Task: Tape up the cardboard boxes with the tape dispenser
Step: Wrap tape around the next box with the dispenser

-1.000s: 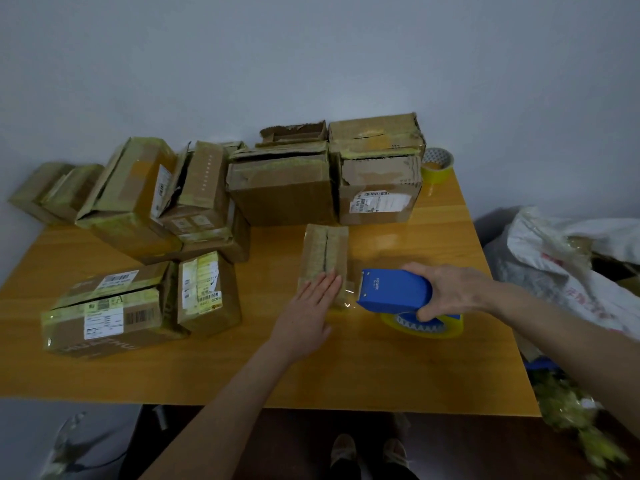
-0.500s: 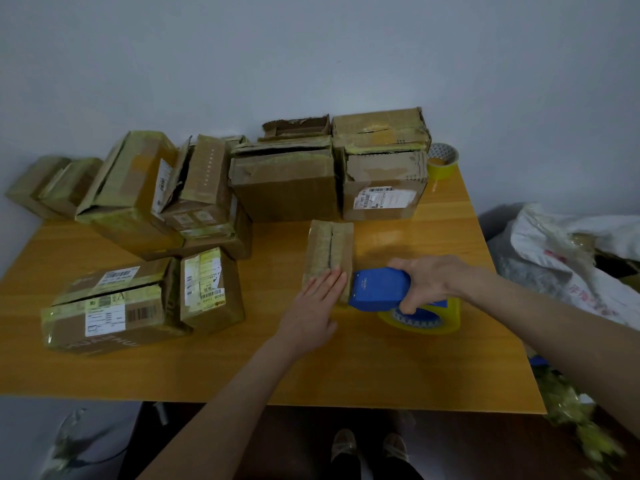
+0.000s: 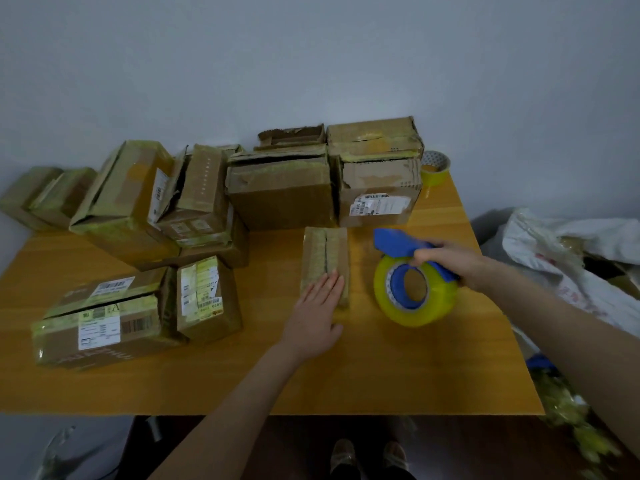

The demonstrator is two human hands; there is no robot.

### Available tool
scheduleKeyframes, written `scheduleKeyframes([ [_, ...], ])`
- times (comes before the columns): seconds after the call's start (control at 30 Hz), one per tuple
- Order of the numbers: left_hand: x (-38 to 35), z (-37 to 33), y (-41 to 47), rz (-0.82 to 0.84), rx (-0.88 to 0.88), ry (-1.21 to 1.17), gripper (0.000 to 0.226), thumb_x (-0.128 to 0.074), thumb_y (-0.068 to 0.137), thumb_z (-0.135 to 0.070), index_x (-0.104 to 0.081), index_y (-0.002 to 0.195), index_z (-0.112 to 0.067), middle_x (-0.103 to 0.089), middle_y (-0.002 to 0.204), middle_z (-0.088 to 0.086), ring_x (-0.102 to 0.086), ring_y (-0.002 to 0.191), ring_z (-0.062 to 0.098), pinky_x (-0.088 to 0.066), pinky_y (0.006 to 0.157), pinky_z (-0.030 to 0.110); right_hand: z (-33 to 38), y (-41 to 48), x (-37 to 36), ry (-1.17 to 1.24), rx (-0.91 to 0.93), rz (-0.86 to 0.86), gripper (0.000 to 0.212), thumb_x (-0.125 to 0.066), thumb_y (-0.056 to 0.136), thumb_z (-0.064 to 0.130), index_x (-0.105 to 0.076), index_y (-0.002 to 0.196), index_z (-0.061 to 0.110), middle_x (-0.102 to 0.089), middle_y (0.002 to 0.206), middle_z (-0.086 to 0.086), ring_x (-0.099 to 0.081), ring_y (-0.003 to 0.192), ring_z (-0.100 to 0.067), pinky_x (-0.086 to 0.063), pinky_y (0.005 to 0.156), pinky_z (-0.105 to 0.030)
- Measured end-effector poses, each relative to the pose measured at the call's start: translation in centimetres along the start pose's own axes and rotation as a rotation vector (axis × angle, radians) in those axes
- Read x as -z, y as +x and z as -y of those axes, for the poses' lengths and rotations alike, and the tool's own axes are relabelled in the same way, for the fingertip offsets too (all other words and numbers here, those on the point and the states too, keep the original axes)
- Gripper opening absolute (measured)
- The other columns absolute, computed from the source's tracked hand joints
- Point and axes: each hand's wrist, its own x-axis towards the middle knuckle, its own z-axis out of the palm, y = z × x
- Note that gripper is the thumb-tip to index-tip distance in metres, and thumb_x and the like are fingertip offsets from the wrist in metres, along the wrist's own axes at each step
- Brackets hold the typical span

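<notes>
Small cardboard box (image 3: 325, 258) lies flat near the middle of the desk (image 3: 398, 375), seam running 12 to 6. Your left hand (image 3: 318, 306) rests flat on its 6 o'clock end, fingers straight, gripping nothing. Your right hand (image 3: 446, 261) grasps the blue handle of the tape dispenser (image 3: 412, 285) at the box's 3 o'clock, yellow roll tilted, with bare desk between the two. Piled boxes (image 3: 280, 192) crowd 9 through 12; two labelled boxes (image 3: 104, 317) sit at 8. Spare roll (image 3: 434, 168) sits at the far right corner. Open desk runs from 6 to the near edge. The right edge lies near the dispenser, with a white sack (image 3: 571, 251) beyond it.
</notes>
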Motion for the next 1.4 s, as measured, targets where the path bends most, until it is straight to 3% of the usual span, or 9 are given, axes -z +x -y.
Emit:
scheduleKeyframes([
  [0.13, -0.1, -0.6, 0.2, -0.018, 0.033, -0.016, 0.076, -0.042, 0.097, -0.029, 0.009, 0.153, -0.020, 0.016, 0.159, -0.002, 0.015, 0.146, 0.010, 0.014, 0.115, 0.027, -3.2, 1.8, -2.1, 0.432, -0.100, -0.032, 0.046, -0.067, 0.084, 0.021, -0.058, 0.129, 0.015, -0.066, 0.116, -0.018, -0.063, 0.095, -0.033, -0.051, 0.092, -0.052],
  [0.3, 0.4, -0.7, -0.1, -0.059, 0.057, -0.223, 0.066, -0.042, 0.099, -0.022, -0.004, 0.154, -0.021, 0.002, 0.161, -0.007, 0.004, 0.147, 0.007, 0.004, 0.117, 0.025, -5.6, 2.4, -4.1, 0.672, -0.204, -0.038, 0.039, -0.064, 0.090, 0.028, -0.058, 0.127, 0.016, -0.067, 0.106, -0.012, -0.065, 0.088, -0.028, -0.055, 0.070, -0.041],
  [0.43, 1.2, 0.4, -1.5, -0.389, 0.209, -0.517, 0.052, -0.045, 0.099, -0.012, -0.028, 0.148, -0.023, -0.027, 0.155, -0.005, -0.025, 0.142, 0.008, -0.024, 0.116, 0.030, -5.3, 2.0, -4.1, 0.222, -0.107, -0.246, 0.050, -0.062, 0.094, 0.036, -0.051, 0.138, 0.014, -0.064, 0.114, -0.012, -0.062, 0.102, -0.033, -0.052, 0.082, -0.045],
  [0.57, 1.1, 1.2, -1.9, -0.474, 0.387, -0.555, 0.051, -0.042, 0.101, -0.015, -0.025, 0.149, -0.013, -0.029, 0.155, 0.003, -0.023, 0.144, 0.015, -0.023, 0.117, 0.033, -2.2, -0.4, -5.5, -0.354, 0.173, -0.466, 0.049, -0.052, 0.100, 0.030, -0.045, 0.143, 0.009, -0.048, 0.144, -0.014, -0.049, 0.126, -0.032, -0.043, 0.098, -0.042],
  [0.7, 0.2, 0.5, -0.2, -0.379, 0.468, -0.577, 0.056, -0.039, 0.103, -0.025, -0.018, 0.153, -0.010, -0.034, 0.153, 0.006, -0.035, 0.140, 0.022, -0.033, 0.114, 0.038, 0.4, -2.1, -12.9, -0.388, 0.340, -0.257, 0.058, -0.046, 0.101, 0.034, -0.027, 0.152, 0.014, -0.042, 0.150, -0.002, -0.045, 0.134, -0.023, -0.040, 0.110, -0.039],
  [0.8, 0.1, 0.3, 1.5, -0.287, 0.573, -0.642, 0.053, -0.043, 0.101, -0.032, -0.032, 0.144, -0.003, -0.055, 0.134, 0.012, -0.057, 0.116, 0.026, -0.049, 0.095, 0.038, 0.2, -0.9, -17.1, -0.336, 0.272, -0.216, 0.064, -0.041, 0.101, 0.043, -0.018, 0.152, 0.013, -0.060, 0.127, -0.009, -0.065, 0.101, -0.026, -0.057, 0.084, -0.044],
  [0.9, 0.6, 0.8, 2.4, -0.237, 0.612, -0.669, 0.045, -0.049, 0.098, -0.039, -0.052, 0.129, -0.006, -0.064, 0.118, 0.010, -0.062, 0.103, 0.024, -0.050, 0.080, 0.029, 0.5, 0.3, -17.0, -0.388, 0.221, -0.298, 0.060, -0.043, 0.098, 0.051, -0.035, 0.141, 0.010, -0.067, 0.109, -0.011, -0.066, 0.089, -0.028, -0.057, 0.073, -0.044],
  [1.13, 0.2, 0.6, 2.5, -0.232, 0.628, -0.651, 0.038, -0.055, 0.095, -0.039, -0.066, 0.108, -0.005, -0.061, 0.081, 0.001, -0.055, 0.066, 0.013, -0.038, 0.047, 0.016, 0.4, 0.1, -14.7, -0.355, 0.184, -0.323, 0.059, -0.066, 0.085, 0.052, -0.055, 0.133, 0.020, -0.069, 0.114, -0.001, -0.065, 0.099, -0.019, -0.050, 0.068, -0.029],
  [1.4, 0.4, 1.1, 2.1, -0.212, 0.544, -0.628, 0.037, -0.034, 0.105, -0.026, -0.064, 0.101, -0.005, -0.059, 0.082, 0.003, -0.050, 0.061, 0.005, -0.039, 0.047, 0.010, 0.1, 0.2, -14.4, -0.400, 0.177, -0.333, 0.041, -0.047, 0.100, 0.041, -0.055, 0.136, 0.022, -0.070, 0.107, -0.006, -0.063, 0.101, -0.025, -0.049, 0.073, -0.033],
])
